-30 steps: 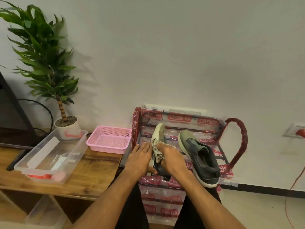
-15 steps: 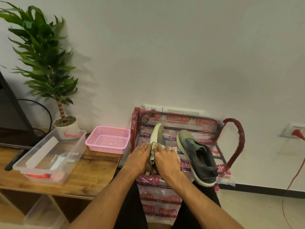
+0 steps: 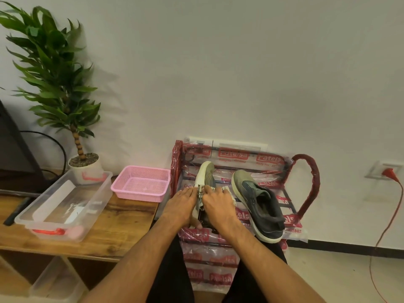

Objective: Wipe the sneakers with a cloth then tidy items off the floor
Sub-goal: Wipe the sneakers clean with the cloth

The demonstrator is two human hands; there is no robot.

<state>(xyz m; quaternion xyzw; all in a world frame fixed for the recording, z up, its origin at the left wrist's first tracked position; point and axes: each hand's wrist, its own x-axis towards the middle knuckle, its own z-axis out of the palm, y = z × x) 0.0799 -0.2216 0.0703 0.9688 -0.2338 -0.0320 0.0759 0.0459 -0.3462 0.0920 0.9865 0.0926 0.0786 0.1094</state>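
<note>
Two grey-green sneakers lie on the top shelf of a plastic-wrapped red shoe rack (image 3: 306, 182). My left hand (image 3: 181, 206) holds the left sneaker (image 3: 206, 171) along its left side, fingers lying along it and thumb at the heel opening. On top of that sneaker's middle, my right hand (image 3: 216, 204) presses a pale patterned cloth (image 3: 228, 192), which bunches out from under the fingers. Only the toe of this sneaker shows beyond my hands. The right sneaker (image 3: 258, 200) lies untouched beside my right hand, its heel over the rack's front edge.
A pink basket (image 3: 140, 184) and a clear plastic bin (image 3: 65, 204) sit on the wooden table (image 3: 122, 226) left of the rack. A potted plant (image 3: 54, 73) stands behind the bin. A red cable (image 3: 391, 215) hangs from a wall socket at the right. Another clear bin (image 3: 54, 281) sits under the table.
My right hand has slid the cloth forward along the left sneaker, from near the heel toward the toe. My left hand has stayed on the sneaker's side.
</note>
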